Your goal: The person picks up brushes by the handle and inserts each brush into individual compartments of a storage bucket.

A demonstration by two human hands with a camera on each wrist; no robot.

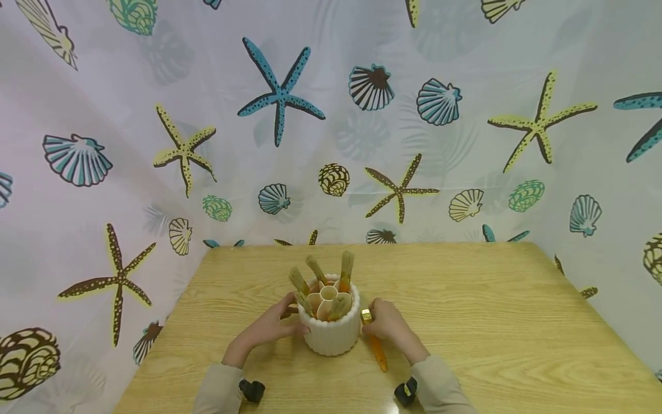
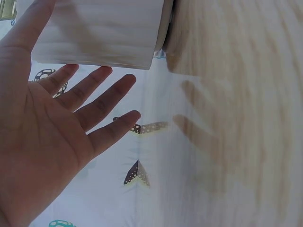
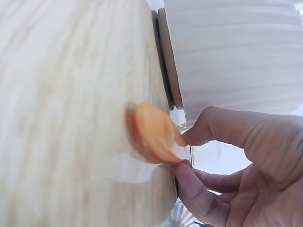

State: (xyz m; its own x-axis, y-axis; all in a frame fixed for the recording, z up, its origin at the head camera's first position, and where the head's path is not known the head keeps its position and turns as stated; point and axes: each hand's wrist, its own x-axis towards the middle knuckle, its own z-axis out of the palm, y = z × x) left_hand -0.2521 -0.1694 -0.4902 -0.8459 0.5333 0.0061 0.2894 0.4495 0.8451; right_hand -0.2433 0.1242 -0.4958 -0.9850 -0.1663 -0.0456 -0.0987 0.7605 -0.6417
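A white ribbed holder (image 1: 332,337) with petal-shaped compartments stands upright on the wooden table. Several paintbrushes (image 1: 347,267) stick out of it, bristles up. On the holder's left side rests my left hand (image 1: 271,323); in the left wrist view its fingers (image 2: 106,104) are spread and fairly straight, the thumb against the wall. Just right of the holder, my right hand (image 1: 385,320) pinches a paintbrush (image 1: 378,352) between thumb and fingers. Its handle is orange and its metal ferrule gold; the handle end (image 3: 154,132) points toward the right wrist camera. I cannot make out its bristles.
The light wooden table (image 1: 465,322) extends to both sides of the holder. A white curtain (image 1: 331,132) printed with starfish and shells hangs behind the table and along its sides. Each wrist carries a small black camera (image 1: 251,390).
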